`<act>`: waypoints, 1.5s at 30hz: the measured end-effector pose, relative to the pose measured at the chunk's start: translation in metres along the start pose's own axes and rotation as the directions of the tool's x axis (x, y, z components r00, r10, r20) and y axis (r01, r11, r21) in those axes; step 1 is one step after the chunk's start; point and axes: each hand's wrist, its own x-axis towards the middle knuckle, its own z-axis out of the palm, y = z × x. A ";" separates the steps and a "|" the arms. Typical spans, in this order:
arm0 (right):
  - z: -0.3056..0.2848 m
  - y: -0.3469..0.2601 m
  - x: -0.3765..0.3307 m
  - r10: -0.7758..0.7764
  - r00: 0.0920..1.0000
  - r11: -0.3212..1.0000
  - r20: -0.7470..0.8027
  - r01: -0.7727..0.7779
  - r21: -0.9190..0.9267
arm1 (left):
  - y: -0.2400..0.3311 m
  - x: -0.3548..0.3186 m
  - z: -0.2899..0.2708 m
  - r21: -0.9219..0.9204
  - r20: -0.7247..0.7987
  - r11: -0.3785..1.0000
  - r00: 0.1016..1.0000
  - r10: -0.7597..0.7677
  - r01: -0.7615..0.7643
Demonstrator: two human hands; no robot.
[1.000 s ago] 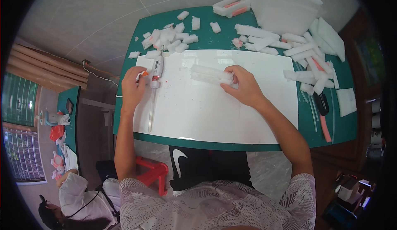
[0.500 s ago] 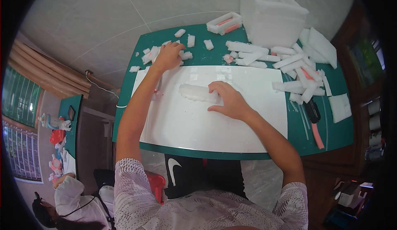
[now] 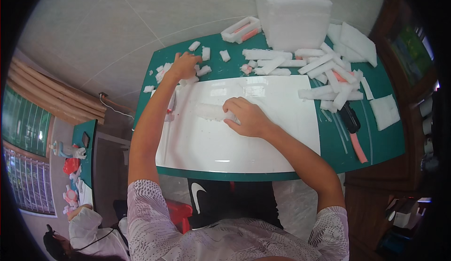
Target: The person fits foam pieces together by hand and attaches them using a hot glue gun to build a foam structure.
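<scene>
My left hand [image 3: 184,67] reaches over a cluster of small white foam scraps [image 3: 162,73] at the table's far left, fingers apart. One scrap [image 3: 189,80] lies beneath its palm. Nearer the middle, my right hand [image 3: 248,116] is closed around the right end of a flat white foam strip [image 3: 210,111], which lies on the white board [image 3: 244,153]. Its fingers and thumb cover that end. Beside my left forearm, a narrow pale object with red spots [image 3: 170,108] is partly hidden.
A white foam box [image 3: 296,24] stands at the back, with a small foam frame [image 3: 241,29] to its left. Foam strips [image 3: 329,68] are heaped at the right, near a black-handled tool [image 3: 349,118] and a foam square [image 3: 385,111]. A person [image 3: 94,228] sits at another table, lower left.
My left hand has shifted slightly left, its fingers spreading over the scraps. My right hand's fingers have closed further around the strip's end. The whole view has shifted a little.
</scene>
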 end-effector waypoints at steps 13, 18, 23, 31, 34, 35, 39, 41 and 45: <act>0.000 -0.005 0.001 -0.009 1.000 1.000 0.020 0.009 0.004 | -0.019 0.009 -0.025 -0.768 -0.059 0.639 0.990 -0.128 0.037; -0.002 -0.007 0.001 -0.010 0.999 1.000 0.038 0.010 -0.012 | -0.015 0.002 -0.030 -0.877 0.032 0.468 0.985 -0.172 0.110; 0.001 -0.007 0.002 -0.035 0.999 0.999 -0.001 0.035 -0.004 | -0.022 0.001 -0.020 -0.873 -0.001 0.482 0.988 -0.156 0.075; -0.008 -0.014 0.005 -0.082 0.995 0.996 -0.063 0.080 -0.047 | -0.019 -0.005 -0.003 -0.417 -0.177 0.908 0.984 -0.035 -0.042; -0.011 -0.013 0.005 -0.047 0.992 0.999 -0.121 0.047 -0.004 | -0.010 -0.003 -0.003 -0.372 -0.144 0.920 0.987 0.076 -0.125; -0.010 -0.013 0.006 -0.044 0.992 0.999 -0.121 0.045 0.001 | -0.007 -0.001 -0.005 -0.360 -0.079 0.932 0.997 0.003 -0.032; -0.014 -0.004 0.008 -0.066 0.960 0.994 -0.273 0.040 -0.100 | -0.006 -0.005 -0.019 -0.279 0.047 0.957 0.996 -0.072 0.082; -0.015 -0.002 0.011 -0.056 0.957 0.991 -0.284 0.018 -0.135 | -0.021 -0.017 -0.020 -0.174 0.087 0.984 0.996 -0.018 0.033; -0.019 0.002 0.010 -0.062 0.966 0.984 -0.251 0.018 -0.176 | -0.019 -0.025 -0.018 0.009 0.245 0.999 0.969 -0.037 0.036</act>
